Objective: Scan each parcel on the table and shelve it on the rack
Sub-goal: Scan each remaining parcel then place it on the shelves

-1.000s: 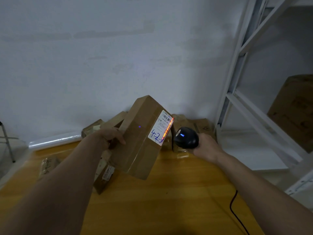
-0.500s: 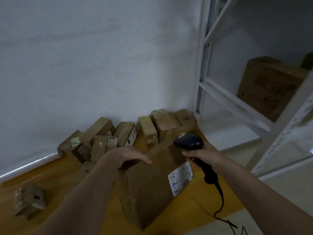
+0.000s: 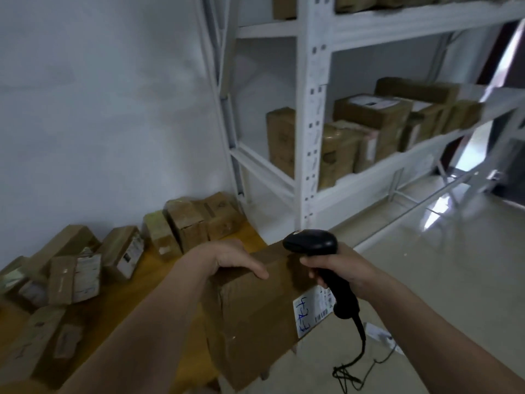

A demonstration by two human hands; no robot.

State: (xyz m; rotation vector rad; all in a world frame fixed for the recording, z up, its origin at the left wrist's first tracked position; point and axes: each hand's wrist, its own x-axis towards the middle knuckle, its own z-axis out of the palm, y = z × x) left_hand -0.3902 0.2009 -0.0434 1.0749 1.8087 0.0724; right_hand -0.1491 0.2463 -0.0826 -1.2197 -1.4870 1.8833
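Dim room here, plain pale wall (image 3: 99,109) on the left, glossy light floor (image 3: 426,280) to the right. A yellow wooden bench (image 3: 159,282) runs along the wall, and it carries a scatter of small brown parcels (image 3: 184,223), some upright, some tipped, several showing white labels. Just past the bench end stands the white metal rack (image 3: 311,109), with cardboard boxes (image 3: 369,123) packed along its middle shelf and more on the shelf above, only their bottoms showing.

Now the parcel in play: a large brown cardboard box (image 3: 255,314), held up off the bench at its near corner, tilted, one edge facing us. A white label (image 3: 311,311) sits on its right face with blue handwriting and a small barcode.

The left hand (image 3: 227,258) lies over the top edge of the box, fingers curled down over it and thumb stretched along the top, gripping it. The right hand (image 3: 341,268) is wrapped round the handle of a black scanner (image 3: 312,243), fingers closed tight on it, scanner head above the box top. Its black cable (image 3: 358,362) drops to a tangle on the floor.
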